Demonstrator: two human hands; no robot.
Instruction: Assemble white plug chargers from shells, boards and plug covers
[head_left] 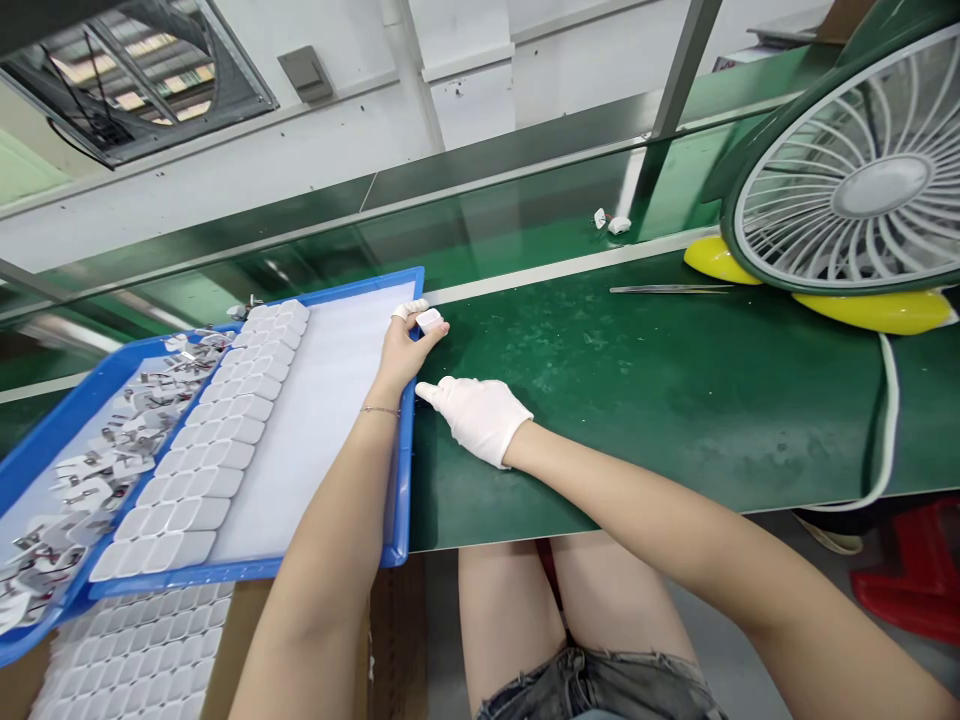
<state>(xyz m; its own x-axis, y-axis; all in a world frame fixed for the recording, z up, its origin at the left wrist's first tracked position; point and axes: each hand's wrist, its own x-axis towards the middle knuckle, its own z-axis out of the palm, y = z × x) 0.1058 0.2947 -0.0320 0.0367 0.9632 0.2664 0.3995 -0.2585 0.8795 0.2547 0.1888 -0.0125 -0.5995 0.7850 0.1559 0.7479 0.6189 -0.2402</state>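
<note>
The small white block has rounded edges. It is held tilted in the left hand, by the blue tray's rim.

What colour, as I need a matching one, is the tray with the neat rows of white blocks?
The tray is blue, shown best in the head view.

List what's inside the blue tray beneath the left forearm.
The blue tray has rows of white blocks at left, bare white liner beside them. The left forearm covers part; whatever the blocks cover is hidden.
</note>
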